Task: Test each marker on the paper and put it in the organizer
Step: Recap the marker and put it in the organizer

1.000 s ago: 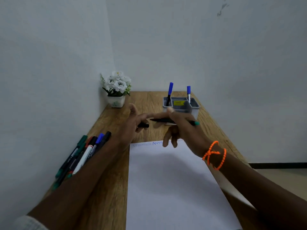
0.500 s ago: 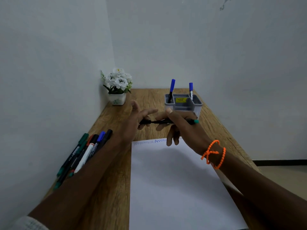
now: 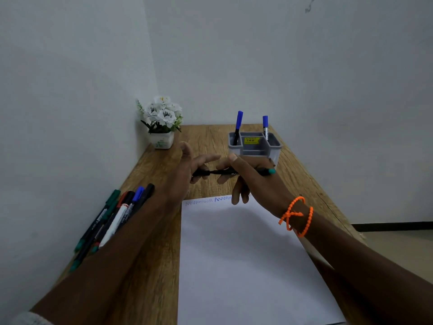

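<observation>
My right hand (image 3: 253,181) grips a black marker (image 3: 225,172) with a green end, held level above the table in front of the grey organizer (image 3: 254,148). My left hand (image 3: 187,174) pinches the cap at the marker's left end, with the forefinger and thumb stretched out. The cap sits against the marker body. Two blue-capped markers (image 3: 239,123) stand in the organizer's back compartments. A white paper (image 3: 246,266) lies below my hands, with blue scribbles along its top edge. Several markers (image 3: 112,216) lie in a pile at the table's left edge.
A small white pot of white flowers (image 3: 161,123) stands in the back left corner against the wall. Walls close in the wooden table (image 3: 210,137) on the left and at the back. An orange bead bracelet (image 3: 296,215) circles my right wrist.
The cap in my left hand was apart from the marker a second ago; it has moved right and now meets the marker's left end. The view has tilted down slightly.
</observation>
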